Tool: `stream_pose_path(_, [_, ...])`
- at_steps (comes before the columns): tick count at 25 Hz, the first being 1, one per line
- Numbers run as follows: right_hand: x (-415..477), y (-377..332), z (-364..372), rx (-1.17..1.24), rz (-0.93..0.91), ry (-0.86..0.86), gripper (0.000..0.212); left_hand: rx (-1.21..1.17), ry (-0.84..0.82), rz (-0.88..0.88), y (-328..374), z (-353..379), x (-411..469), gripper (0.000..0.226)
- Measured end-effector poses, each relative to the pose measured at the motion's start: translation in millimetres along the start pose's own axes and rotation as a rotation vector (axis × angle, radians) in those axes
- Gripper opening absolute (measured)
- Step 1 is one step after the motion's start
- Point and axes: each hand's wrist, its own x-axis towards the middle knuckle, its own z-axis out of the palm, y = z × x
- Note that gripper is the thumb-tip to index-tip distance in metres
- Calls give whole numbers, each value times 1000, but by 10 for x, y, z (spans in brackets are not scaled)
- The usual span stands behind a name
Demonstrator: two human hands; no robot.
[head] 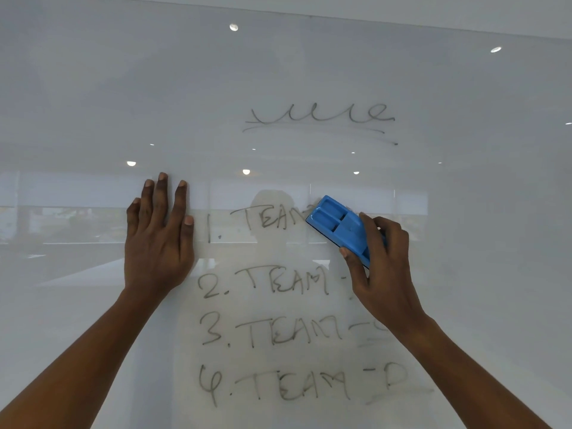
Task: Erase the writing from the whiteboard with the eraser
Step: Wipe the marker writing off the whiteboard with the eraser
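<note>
A glossy whiteboard (93, 103) fills the view. A partly smeared, underlined title (322, 117) is written high up. Below it are four numbered lines reading "TEAM" (278, 332). My right hand (383, 267) grips a blue plastic eraser (337, 226) and presses it on the board at the right end of the first line, covering the end of that word. My left hand (158, 236) lies flat on the board with fingers spread, just left of the "1.". The right ends of the lines look smudged.
The board's top edge (402, 21) runs across the top of the view with wall above it. Ceiling lights and a room reflect in the board's surface.
</note>
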Motion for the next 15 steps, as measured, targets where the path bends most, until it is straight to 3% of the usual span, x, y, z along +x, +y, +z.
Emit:
stream_pose_path(5, [-21,27,33,4,-65,-60,53,-11,6,-8,2,-15,-1,62])
stream_pose_path(15, [528,291,-90,-305,-271,19,58,-10,23,-5,1,-8,-3,61])
